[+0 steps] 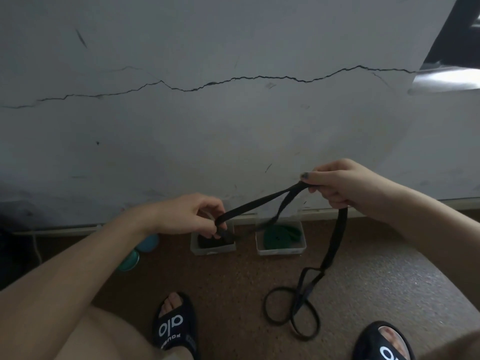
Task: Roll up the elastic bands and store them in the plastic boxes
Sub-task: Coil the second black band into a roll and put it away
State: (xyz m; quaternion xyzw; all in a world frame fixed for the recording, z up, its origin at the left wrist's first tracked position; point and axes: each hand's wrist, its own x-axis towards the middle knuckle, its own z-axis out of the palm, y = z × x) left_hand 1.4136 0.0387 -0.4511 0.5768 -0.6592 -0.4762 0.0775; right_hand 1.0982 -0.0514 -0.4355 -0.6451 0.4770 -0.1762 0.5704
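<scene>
A long black elastic band (335,240) stretches between both hands. My left hand (187,214) pinches one end just above the left plastic box (213,249), which holds something dark. My right hand (345,185) grips the band higher up, to the right. From there the band hangs down and its tail lies in loops on the floor (291,313). A second clear plastic box (281,249) sits to the right of the first and holds a rolled green band (281,236).
Both boxes stand on the brown carpet against a cracked white wall (233,113). Teal round objects (132,258) lie left of the boxes, partly behind my left arm. My feet in black slides (174,323) are at the bottom. A dark object is at upper right.
</scene>
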